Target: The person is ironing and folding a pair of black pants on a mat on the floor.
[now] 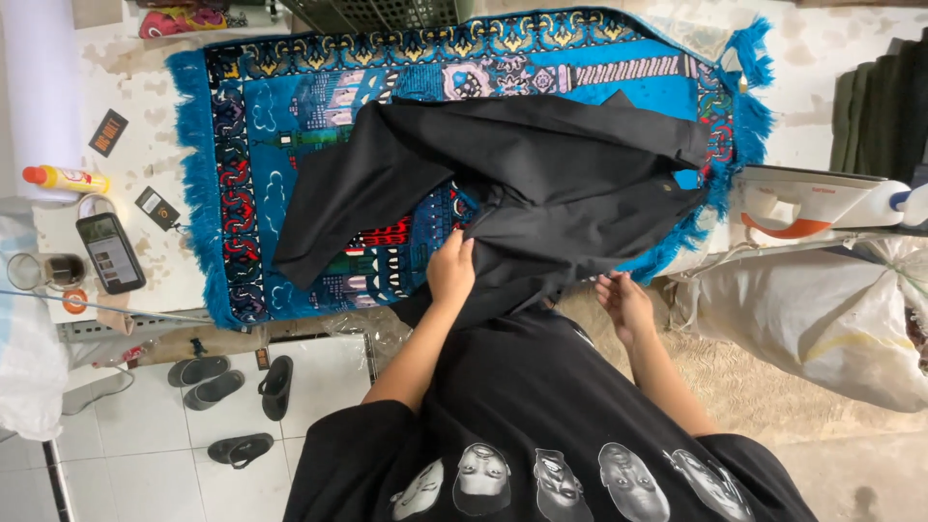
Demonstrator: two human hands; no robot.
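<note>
Black shirt (522, 184) lies spread over a blue patterned rug (290, 116) that covers the tabletop (116, 77). Its long axis runs roughly left to right across the picture, one sleeve trailing down toward the lower left and the other end reaching the rug's fringed right edge; its near hem hangs off the tabletop's front edge toward the person.

The left hand (451, 269) rests on the shirt near its middle, its fingers closed in a pinch on a fold of the black cloth. The right hand (626, 302) sits at the hanging hem, fingers curled at the cloth's edge; whether they actually grip it I cannot tell.

There is one shirt, one rug and two hands. To the left on the worn white tabletop are one yellow spray bottle (66, 179), one smartphone (110, 252) with its screen lit, two dark paper tags (108, 132) and one small metal cup (45, 271). To the right stands one white and orange clothes iron (822, 203), with a stack of dark green folded cloth (884, 106) behind it and a large pale sack (822, 319) below.

The floor is white tile at the left, where four dark sandals (232, 387) lie, and a beige mat (754, 387) lies at the right.
</note>
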